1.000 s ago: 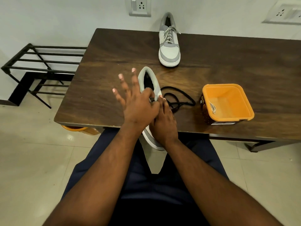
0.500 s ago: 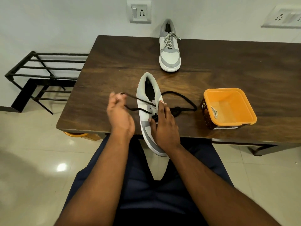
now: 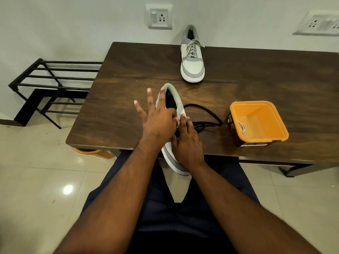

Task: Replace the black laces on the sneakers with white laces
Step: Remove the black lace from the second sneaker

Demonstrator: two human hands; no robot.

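A grey and white sneaker [image 3: 178, 102] lies at the table's near edge, its toe hanging over toward my lap. My left hand [image 3: 157, 121] reaches across it; thumb and forefinger pinch at the eyelets where the black lace [image 3: 207, 111] runs, the other fingers spread. My right hand [image 3: 189, 145] grips the front of this sneaker, forefinger up by the eyelets. The loose part of the black lace loops on the table to the right. A second sneaker [image 3: 192, 65] with pale laces stands at the far edge.
An orange tub [image 3: 256, 105] with a white lace [image 3: 242, 127] inside sits right of the near sneaker on the dark wooden table [image 3: 128, 88]. A black metal rack [image 3: 51, 83] stands on the floor to the left. An orange object [image 3: 91, 153] shows under the table's corner.
Half a second ago my left hand held a stretch of black lace pulled out to the left. It has come back over the sneaker to the eyelets. My right hand stayed on the sneaker.
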